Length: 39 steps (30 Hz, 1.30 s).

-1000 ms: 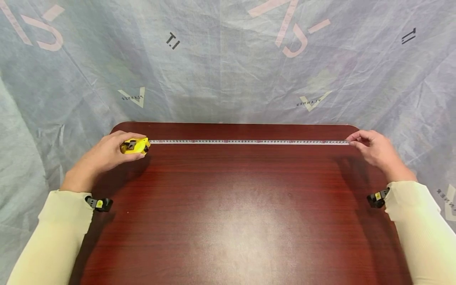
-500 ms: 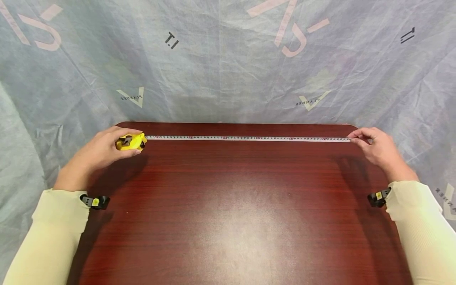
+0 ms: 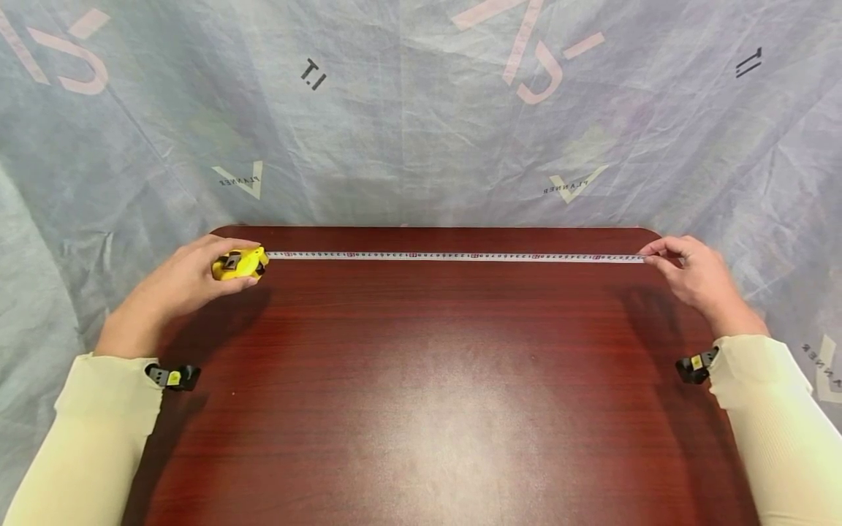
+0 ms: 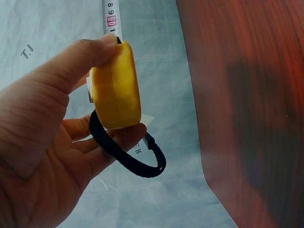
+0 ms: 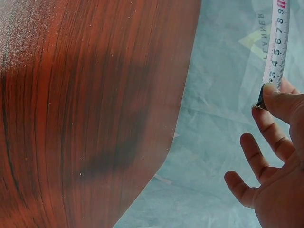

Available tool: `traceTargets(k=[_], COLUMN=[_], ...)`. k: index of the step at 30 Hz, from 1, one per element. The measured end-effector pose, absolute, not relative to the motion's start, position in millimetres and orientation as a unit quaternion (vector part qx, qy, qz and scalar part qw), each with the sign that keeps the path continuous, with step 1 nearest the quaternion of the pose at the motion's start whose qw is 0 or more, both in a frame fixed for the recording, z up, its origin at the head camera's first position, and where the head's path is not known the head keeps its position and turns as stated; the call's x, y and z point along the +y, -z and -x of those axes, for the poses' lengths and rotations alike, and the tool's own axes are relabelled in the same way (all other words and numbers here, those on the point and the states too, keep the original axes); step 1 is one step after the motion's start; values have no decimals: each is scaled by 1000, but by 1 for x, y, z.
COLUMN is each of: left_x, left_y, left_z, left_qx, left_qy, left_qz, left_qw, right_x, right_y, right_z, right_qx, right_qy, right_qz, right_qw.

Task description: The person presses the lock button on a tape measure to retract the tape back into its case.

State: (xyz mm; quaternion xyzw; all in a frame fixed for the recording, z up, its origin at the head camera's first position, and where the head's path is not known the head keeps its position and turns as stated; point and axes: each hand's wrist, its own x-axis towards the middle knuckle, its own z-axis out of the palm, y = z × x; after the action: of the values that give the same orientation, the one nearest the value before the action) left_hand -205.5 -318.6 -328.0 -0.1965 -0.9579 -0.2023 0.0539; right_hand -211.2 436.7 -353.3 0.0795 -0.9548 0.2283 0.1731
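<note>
My left hand (image 3: 187,274) grips the yellow case of a tape measure (image 3: 242,264) between thumb and fingers, at the table's far left. A black wrist strap (image 4: 130,164) loops below the case in the left wrist view. From the case a white blade (image 3: 395,256) runs straight across to the right, over the table's far part, with the red 60 mark close to the case. My right hand (image 3: 697,274) pinches the blade's end between thumb and forefinger. In the right wrist view its other fingers (image 5: 256,156) are spread apart from the blade, and the metal end hook (image 5: 260,97) shows at the fingertips.
A dark red wood-grain table (image 3: 395,351) with rounded far corners lies below both hands, which cast shadows on it. Behind it hangs a grey printed fabric sheet (image 3: 368,131), close to the far edge. Small black cameras sit at both cuffs.
My left hand has shifted slightly left and away with the case, drawing out a little more blade. The blade lies slightly nearer the far edge; the right hand has hardly moved.
</note>
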Motion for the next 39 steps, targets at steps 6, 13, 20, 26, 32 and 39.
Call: traceTargets(k=[6,13,20,26,32,39], left_x=[-317,-315,-312,-313,-314,-313], left_y=[328,329,329,329,331,330], left_z=[204,203,202,199,198,198], left_qx=[-958,-953,-952,-959,-962,-962], left_qy=[203,207,205,187,180,173], left_qz=[196,214,223,212,206,210], left_qw=[43,55,55,32,12,13], right_x=[437,437,436,436,436,436], right_y=[354,353,352,352,353,354], right_z=[212,211,211,212,212,214], right_qx=[-950,-951,-953,-954,-957,-956], right_qy=[-230,-230,-230,-226,-222,-223], right_qz=[-87,-83,-80,-80,-80,-83], right_qw=[192,188,180,178,170,173])
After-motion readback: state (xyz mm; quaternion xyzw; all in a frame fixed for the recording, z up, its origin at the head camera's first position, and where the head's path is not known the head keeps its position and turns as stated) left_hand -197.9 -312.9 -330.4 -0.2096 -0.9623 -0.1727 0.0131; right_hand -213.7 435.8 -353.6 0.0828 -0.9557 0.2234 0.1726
